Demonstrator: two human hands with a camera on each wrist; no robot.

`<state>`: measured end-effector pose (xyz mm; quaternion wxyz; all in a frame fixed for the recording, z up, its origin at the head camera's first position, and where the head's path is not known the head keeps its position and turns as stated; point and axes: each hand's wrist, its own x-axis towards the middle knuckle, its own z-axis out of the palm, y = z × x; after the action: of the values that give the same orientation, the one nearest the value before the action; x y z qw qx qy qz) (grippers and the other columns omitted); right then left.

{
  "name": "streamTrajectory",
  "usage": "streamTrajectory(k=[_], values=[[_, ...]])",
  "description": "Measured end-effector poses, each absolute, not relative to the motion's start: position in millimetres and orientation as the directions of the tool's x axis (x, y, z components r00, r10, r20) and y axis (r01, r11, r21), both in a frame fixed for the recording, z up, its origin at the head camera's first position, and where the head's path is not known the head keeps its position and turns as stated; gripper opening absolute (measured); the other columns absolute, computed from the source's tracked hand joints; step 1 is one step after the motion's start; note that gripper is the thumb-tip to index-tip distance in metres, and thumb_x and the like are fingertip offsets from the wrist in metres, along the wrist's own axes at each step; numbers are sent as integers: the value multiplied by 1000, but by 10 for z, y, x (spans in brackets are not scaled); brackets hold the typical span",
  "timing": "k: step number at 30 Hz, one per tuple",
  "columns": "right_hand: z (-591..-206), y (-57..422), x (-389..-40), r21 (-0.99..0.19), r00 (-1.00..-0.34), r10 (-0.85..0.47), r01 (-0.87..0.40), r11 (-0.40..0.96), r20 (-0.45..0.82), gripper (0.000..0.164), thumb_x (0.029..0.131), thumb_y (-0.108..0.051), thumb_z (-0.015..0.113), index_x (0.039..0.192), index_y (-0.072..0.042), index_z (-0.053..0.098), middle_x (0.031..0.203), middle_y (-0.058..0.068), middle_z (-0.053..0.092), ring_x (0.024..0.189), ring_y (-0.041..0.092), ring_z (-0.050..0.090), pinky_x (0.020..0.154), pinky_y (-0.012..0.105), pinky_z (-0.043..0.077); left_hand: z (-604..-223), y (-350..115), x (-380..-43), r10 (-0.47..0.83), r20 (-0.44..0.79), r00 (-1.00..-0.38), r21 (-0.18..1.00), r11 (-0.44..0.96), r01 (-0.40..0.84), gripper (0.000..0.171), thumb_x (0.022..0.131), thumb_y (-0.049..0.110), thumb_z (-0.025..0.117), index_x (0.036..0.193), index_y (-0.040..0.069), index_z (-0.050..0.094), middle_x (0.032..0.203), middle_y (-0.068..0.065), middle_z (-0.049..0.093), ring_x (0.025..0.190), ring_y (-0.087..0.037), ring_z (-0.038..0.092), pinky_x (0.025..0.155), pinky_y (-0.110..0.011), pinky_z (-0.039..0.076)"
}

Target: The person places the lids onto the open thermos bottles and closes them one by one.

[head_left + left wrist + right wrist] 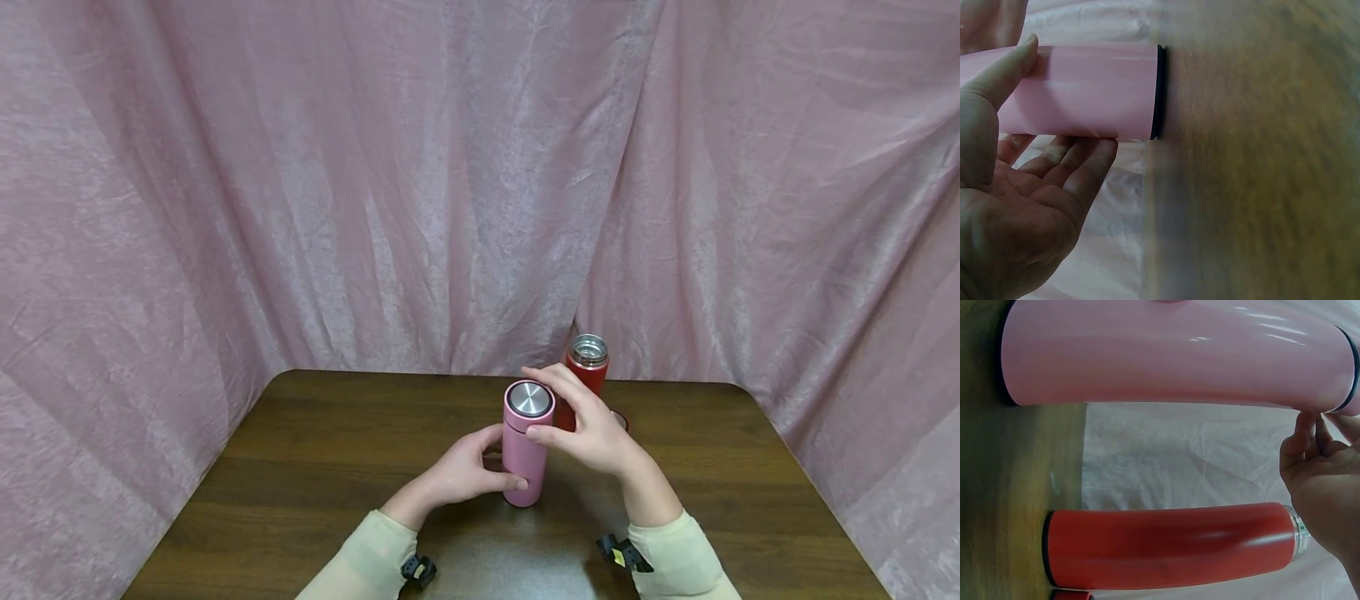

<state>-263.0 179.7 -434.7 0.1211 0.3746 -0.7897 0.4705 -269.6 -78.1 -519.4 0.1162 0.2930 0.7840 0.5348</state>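
Note:
A pink thermos (527, 461) stands upright at the tabletop, its black base showing in the left wrist view. Its lid (529, 399) has a brushed silver top and sits on the bottle. My left hand (461, 472) grips the lower body, thumb on the near side and fingers round the far side. Higher up, my right hand (600, 432) holds the lid end between thumb and fingers. Behind that hand is a red thermos (1166, 547), uncapped, with its steel mouth (589, 349) showing.
A small red lid (621, 419) lies beside the red thermos, partly hidden by the right hand in the head view. The dark wooden table (360, 450) ends at a pink curtain (420, 208) hanging behind it.

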Motion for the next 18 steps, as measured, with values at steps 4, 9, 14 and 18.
streamTrajectory(k=[4,9,14,18], values=[[-4363,1794,-2637,-663,-693,-475,-700,265,542,76,90,-12,90,159,-10,59,142,4,64,132,20,60,112,34,50,-5203,-778,-2702,585,132,-800,907,253,335,64,90,33,96,147,28,66,138,10,72,130,-16,69,108,-44,60],[-4367,1775,-2642,-659,-689,-470,-705,260,552,71,89,-11,91,155,-10,63,139,4,65,131,21,60,111,33,50,-5196,-780,-2698,587,129,-799,908,254,333,64,90,33,95,147,28,66,138,10,72,129,-16,69,107,-43,60],[-4359,1766,-2636,-673,-701,-456,-694,256,549,63,91,-15,92,149,-15,67,137,1,66,129,20,61,109,32,51,-5185,-783,-2688,592,129,-795,906,255,337,65,91,32,95,148,27,65,139,10,72,129,-16,69,106,-41,60],[-4343,1759,-2631,-675,-712,-441,-686,271,546,61,90,-18,94,146,-17,70,136,-1,67,128,20,62,109,32,50,-5181,-783,-2682,595,132,-793,906,252,340,65,91,31,95,149,27,65,139,10,71,129,-16,69,106,-39,60]])
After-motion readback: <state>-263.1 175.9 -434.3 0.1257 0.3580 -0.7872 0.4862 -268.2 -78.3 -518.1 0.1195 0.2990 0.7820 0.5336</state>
